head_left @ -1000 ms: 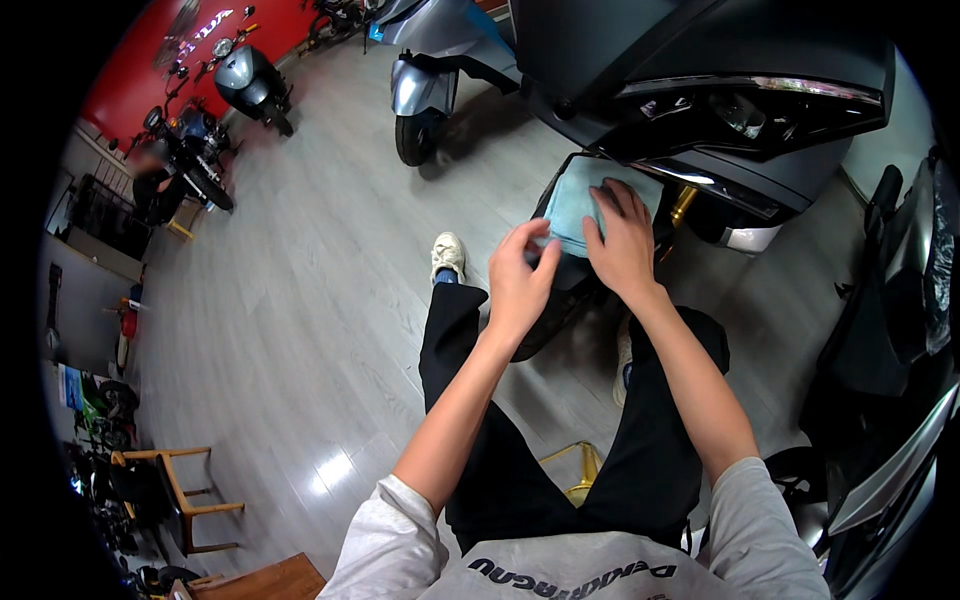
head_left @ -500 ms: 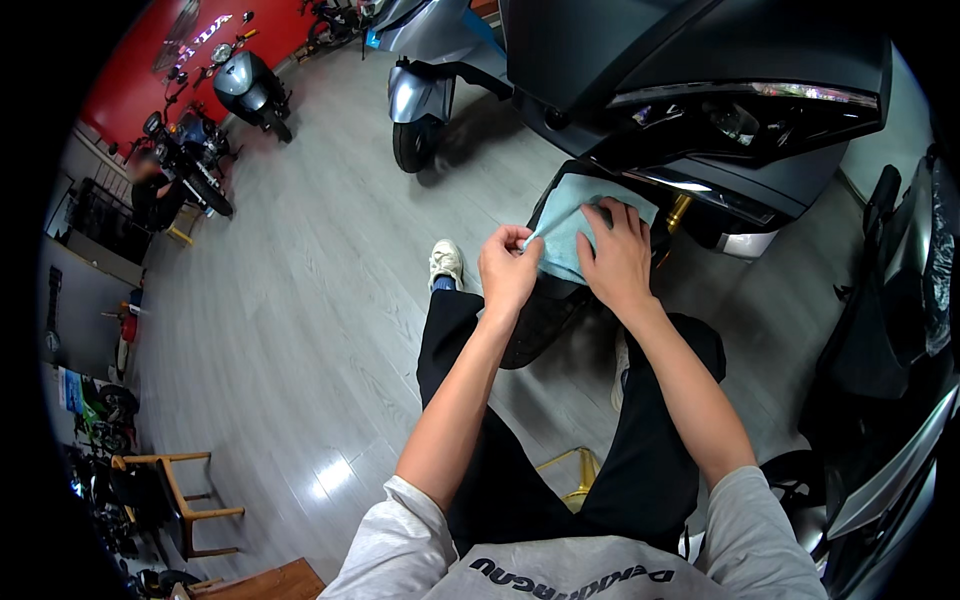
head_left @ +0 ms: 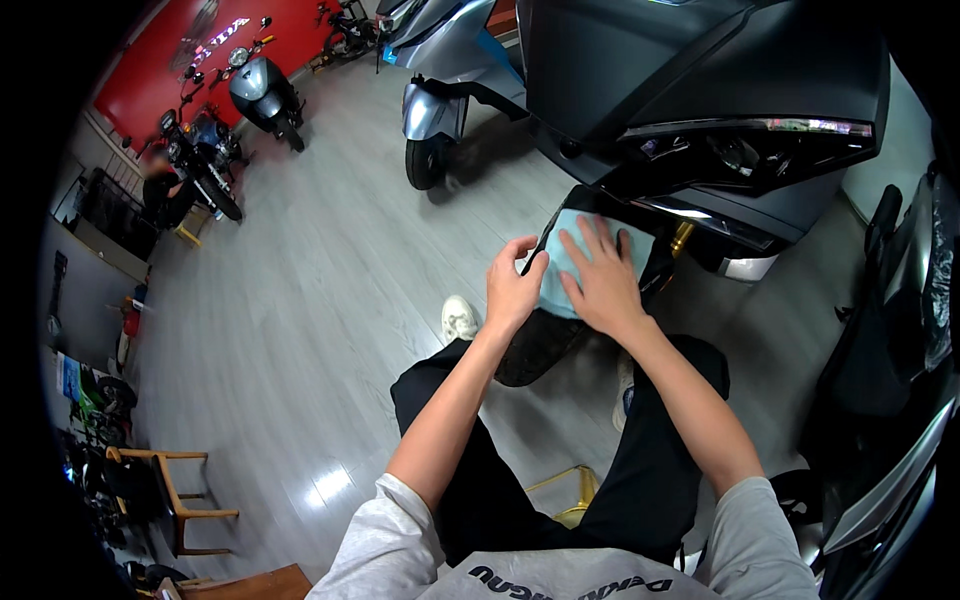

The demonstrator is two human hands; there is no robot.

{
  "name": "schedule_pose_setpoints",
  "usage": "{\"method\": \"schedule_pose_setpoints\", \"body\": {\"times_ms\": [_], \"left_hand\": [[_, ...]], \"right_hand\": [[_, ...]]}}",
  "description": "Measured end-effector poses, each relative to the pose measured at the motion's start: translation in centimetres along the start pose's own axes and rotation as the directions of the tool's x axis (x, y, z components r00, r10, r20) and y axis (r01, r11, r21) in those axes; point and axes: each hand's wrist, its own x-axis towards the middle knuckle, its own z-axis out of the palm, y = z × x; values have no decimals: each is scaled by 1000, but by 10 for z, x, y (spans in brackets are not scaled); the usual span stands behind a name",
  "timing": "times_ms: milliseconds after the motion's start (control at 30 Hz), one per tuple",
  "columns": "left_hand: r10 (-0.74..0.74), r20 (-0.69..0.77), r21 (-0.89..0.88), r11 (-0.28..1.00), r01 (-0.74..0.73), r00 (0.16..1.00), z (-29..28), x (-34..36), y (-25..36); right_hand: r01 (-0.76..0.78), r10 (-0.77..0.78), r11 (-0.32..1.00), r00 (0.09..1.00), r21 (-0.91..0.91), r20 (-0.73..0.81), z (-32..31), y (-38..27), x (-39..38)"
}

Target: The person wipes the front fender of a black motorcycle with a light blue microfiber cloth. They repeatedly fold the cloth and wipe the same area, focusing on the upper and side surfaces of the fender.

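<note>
Red wall (head_left: 135,75), far upper left: one short row of pale capital lettering (head_left: 222,37) with a pinkish glow, slanting up to the right. Person's grey shirt (head_left: 560,566), bottom edge: bold dark lettering (head_left: 497,578) across the chest, upside down in this view, set in an arc, seen as two runs, left and right. Blue-and-white panel (head_left: 68,378), far left: any print too small to read.

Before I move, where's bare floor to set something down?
The widest patch is grey plank flooring between the white shoe and the wooden chair with dark seat. It's crowded at the black curved fender: right hand spread on the light-blue cloth, left hand beside it, dark grey scooter body just beyond.
</note>
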Motion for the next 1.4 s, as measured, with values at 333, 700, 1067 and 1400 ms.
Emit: {"method": "schedule_pose_setpoints", "body": {"times_ms": [333, 700, 1067, 1400], "left_hand": [[-314, 113, -300, 894, 334, 943, 6, 11, -41], [-316, 236, -21, 944, 330, 919, 7, 38, -31], [-309, 245, 205, 943, 262, 919, 2, 42, -37], [-364, 317, 192, 929, 316, 876, -12, 46, -53]], "right_hand": [[49, -48, 997, 999, -66, 9, 15, 20, 37], [-117, 135, 988, 969, -100, 208, 62, 112, 107], [44, 220, 940, 676, -337, 703, 63, 40, 159], [32, 217, 965, 462, -260, 860, 110, 40, 192]]}}
